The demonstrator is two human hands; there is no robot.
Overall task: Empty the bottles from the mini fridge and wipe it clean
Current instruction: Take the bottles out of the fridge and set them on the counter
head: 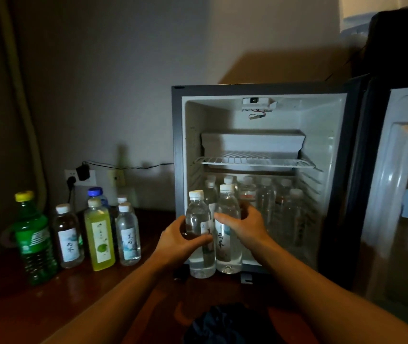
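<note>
Head view, two hands (182,238) (244,223) gripping two water bottles (199,232) (227,227)

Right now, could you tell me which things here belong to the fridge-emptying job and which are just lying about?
Job: mini fridge; two water bottles, one held in the left hand, one in the right hand; bottles inside; bottles already out; dark cloth.
Lying about: wall socket; plugged-in charger.

Open mini fridge (260,115), clear white-capped bottles (267,199) upright under wire shelf (255,161)
</note>
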